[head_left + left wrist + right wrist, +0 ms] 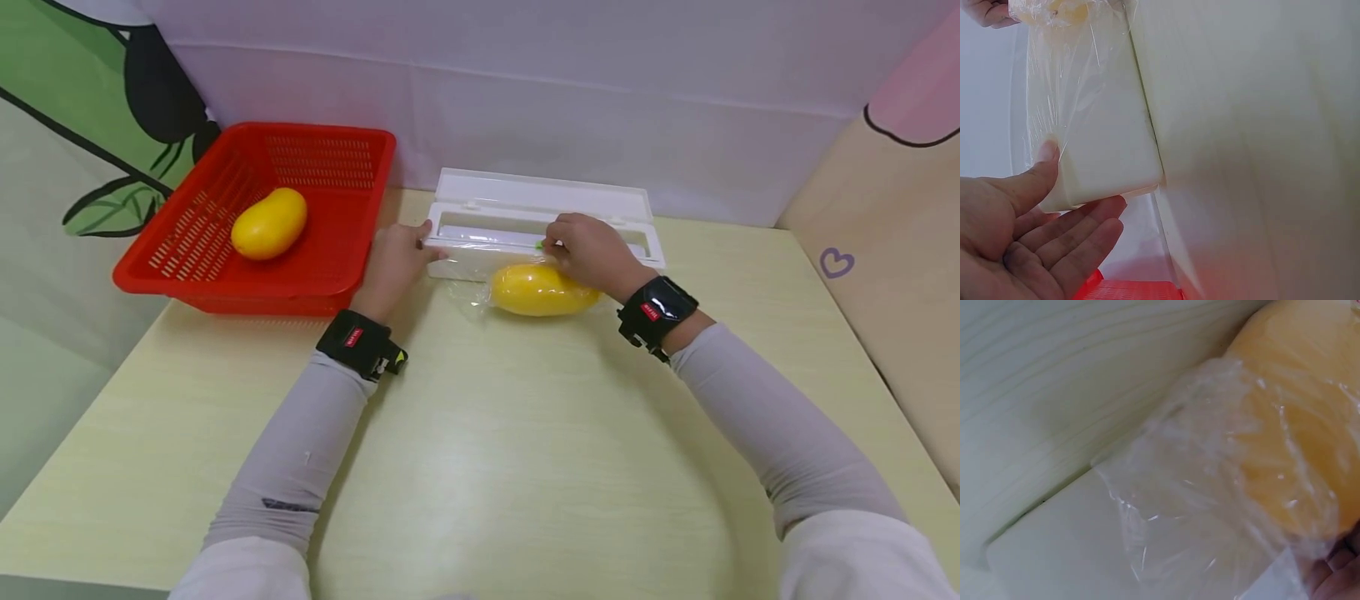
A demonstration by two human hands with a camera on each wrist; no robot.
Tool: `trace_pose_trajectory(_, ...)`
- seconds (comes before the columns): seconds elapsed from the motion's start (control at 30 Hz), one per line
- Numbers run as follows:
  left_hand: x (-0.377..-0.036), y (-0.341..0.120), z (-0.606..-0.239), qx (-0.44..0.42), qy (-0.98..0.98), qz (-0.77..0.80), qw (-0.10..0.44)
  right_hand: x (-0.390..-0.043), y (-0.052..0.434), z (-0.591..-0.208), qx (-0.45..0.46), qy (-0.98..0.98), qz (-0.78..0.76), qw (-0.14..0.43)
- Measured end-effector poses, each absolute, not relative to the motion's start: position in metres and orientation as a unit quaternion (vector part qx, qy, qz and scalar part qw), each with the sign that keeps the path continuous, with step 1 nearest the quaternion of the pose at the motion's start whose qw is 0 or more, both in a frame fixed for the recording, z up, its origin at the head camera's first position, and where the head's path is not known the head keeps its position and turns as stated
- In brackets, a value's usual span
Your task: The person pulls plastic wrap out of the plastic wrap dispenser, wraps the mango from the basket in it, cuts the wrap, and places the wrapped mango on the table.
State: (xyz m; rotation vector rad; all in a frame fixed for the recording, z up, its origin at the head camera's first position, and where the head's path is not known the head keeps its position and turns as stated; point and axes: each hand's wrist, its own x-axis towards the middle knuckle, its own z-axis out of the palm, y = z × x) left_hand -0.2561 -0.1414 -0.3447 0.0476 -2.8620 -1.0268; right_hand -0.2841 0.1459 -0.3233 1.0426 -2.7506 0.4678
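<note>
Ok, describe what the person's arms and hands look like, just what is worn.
Both arms wear long, close-fitting light grey sleeves. The left sleeve has a small dark mark near the elbow. Each wrist carries a black strapped band with a small red label: the left band also shows a yellow-green spot at its edge, and the right band is chunkier. The left hand and right hand are bare, no gloves or rings visible.

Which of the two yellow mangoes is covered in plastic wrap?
The mango on the table by the white dispenser; the mango in the red basket is bare.
</note>
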Motion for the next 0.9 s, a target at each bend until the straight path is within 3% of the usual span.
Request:
trace_pose_trajectory(0.23,-0.255,-0.14,-0.343,0.024,-0.942,-0.333,0.035,-0.284,0.15,-0.326,0.35,-0.92,0.157,0.084)
trace_pose_trajectory(0.9,-0.257,-0.143,-0.347,0.012,-0.94,-0.336,0.059,-0.282,0.16,-0.327,0.35,-0.919,0.157,0.095)
